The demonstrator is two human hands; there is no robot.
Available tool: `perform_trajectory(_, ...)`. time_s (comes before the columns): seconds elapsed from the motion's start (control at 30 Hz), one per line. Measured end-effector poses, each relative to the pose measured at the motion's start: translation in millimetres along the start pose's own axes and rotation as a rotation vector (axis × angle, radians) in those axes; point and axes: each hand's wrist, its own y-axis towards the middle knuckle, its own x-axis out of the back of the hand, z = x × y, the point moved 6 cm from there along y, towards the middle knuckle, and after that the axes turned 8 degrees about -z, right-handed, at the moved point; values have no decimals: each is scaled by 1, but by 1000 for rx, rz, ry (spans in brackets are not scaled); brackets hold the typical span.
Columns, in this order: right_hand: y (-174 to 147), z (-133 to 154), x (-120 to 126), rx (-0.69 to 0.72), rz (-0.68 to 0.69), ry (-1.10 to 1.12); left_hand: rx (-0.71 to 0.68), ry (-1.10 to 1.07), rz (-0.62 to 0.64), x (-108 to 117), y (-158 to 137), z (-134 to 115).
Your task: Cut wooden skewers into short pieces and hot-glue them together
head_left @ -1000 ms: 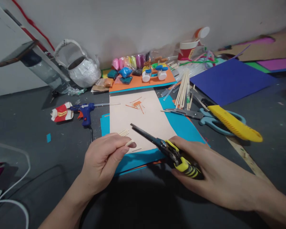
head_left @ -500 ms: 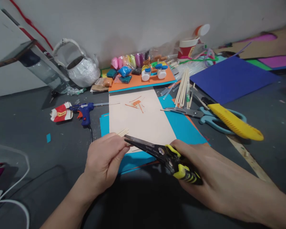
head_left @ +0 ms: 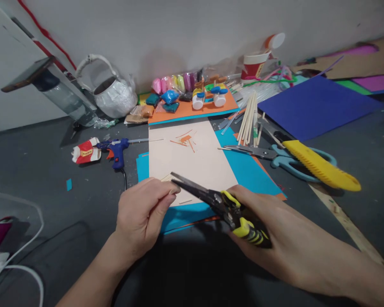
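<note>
pinching thin wooden sticks [head_left: 167, 177] between thumb and forefinger, we are curling the other fingers of our left hand [head_left: 141, 209] in behind them; how tightly those are pressing together we cannot tell. the sticks are poking out past the knuckles over the near part of a pale sheet [head_left: 192, 166], and a short end is showing at the thumb tip. with our right hand [head_left: 275, 217] we are gripping yellow-and-black shears [head_left: 217, 202], thumb on the upper handle, the other fingers mostly hidden. the blades are standing slightly apart, their tips pointing left at our left forefinger; whether they are touching it or a stick we cannot tell.

a short stick piece [head_left: 185, 201] is lying by the pale sheet's near edge, orange scraps [head_left: 186, 138] toward its far edge. beyond that edge, an orange board [head_left: 182, 113] is carrying clay packets [head_left: 170, 97] and a white-wheeled model [head_left: 219, 100]. off the left edge, a blue glue gun [head_left: 117, 153] is lying on the table [head_left: 92, 189], a red-and-white carton [head_left: 85, 151] at its nozzle. off the right edge, a yellow cutter [head_left: 320, 162] is lying across the handles of blue-handled scissors [head_left: 277, 161], with a stick bundle [head_left: 248, 119] behind.
</note>
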Motion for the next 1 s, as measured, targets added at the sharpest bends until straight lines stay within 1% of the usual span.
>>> perform_trajectory(0.1,-1,2,1,21,1,-7,-6,16,14,-1,1,0)
perform_trajectory(0.23,-1,0,4,25,-4,-54,-59,29,15,0,2,-1)
perform_trajectory(0.33,-1,-1,8,44,-14,-70,-71,16,31,1,1,0)
perform_trajectory(0.5,-1,0,9,64,-4,-84,-35,-71,51,1,1,1)
perform_trajectory(0.7,0,1,11,55,-73,-27,38,-200,44,0,0,1)
perform_trajectory(0.9,0,0,5,39,18,-16,45,-187,69,1,1,2)
perform_trajectory(1.0,-1,-1,5,32,23,-29,36,-182,82,0,1,2)
